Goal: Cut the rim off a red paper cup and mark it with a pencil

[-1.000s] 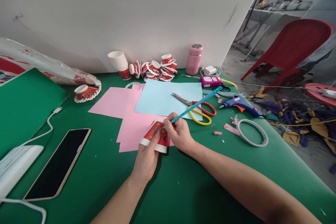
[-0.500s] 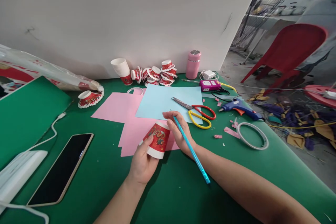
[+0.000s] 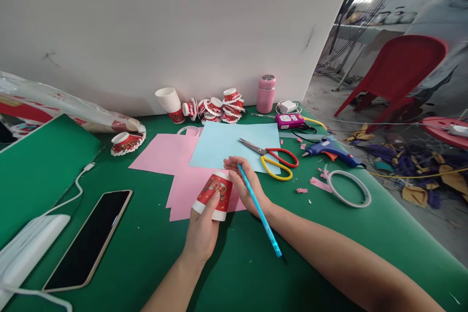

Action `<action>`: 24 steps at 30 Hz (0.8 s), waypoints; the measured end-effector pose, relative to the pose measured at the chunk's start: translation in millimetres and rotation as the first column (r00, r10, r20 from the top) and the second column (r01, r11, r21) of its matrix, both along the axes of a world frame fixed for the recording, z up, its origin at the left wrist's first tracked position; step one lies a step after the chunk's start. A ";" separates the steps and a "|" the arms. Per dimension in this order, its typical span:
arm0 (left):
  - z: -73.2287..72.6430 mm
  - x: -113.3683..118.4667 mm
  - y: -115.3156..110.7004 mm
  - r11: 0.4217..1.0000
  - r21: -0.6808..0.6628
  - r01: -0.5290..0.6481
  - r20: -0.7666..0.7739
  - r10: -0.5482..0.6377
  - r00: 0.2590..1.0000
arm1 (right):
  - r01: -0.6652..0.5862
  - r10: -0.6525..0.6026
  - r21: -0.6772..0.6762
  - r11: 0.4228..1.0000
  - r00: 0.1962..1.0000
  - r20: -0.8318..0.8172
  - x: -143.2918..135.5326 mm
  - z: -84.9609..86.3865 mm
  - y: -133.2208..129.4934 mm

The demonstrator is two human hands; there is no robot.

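Observation:
A red paper cup with a printed pattern and white ends is gripped in my left hand, the thumb lying across its side. My right hand has its fingers at the cup's far end and also carries a blue pencil, which slants down toward me between thumb and fingers. Beneath and beyond the hands lie pink paper sheets and a light blue sheet. Scissors with one red and one yellow handle rest on the blue sheet, blades pointing left.
Stacked paper cups and cups with cut, folded rims stand against the white board, near a pink flask. On the right are a blue glue gun and a tape roll. A phone lies left.
My left hand has turned the cup slightly, its thumb now further over the print. The right hand stays at the cup with the pencil. The view has tilted up a little.

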State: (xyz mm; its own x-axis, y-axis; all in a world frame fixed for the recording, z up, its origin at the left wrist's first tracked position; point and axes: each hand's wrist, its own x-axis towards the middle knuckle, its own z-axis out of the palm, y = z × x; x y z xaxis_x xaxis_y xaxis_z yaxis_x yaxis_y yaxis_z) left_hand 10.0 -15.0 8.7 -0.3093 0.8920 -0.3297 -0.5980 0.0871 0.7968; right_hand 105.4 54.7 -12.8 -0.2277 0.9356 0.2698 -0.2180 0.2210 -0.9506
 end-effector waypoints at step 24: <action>-9.7 5.9 -0.3 0.999 -0.018 0.033 -0.048 -0.034 0.998 | -0.001 0.002 -0.003 1.000 0.995 0.103 -1.1 19.0 -7.9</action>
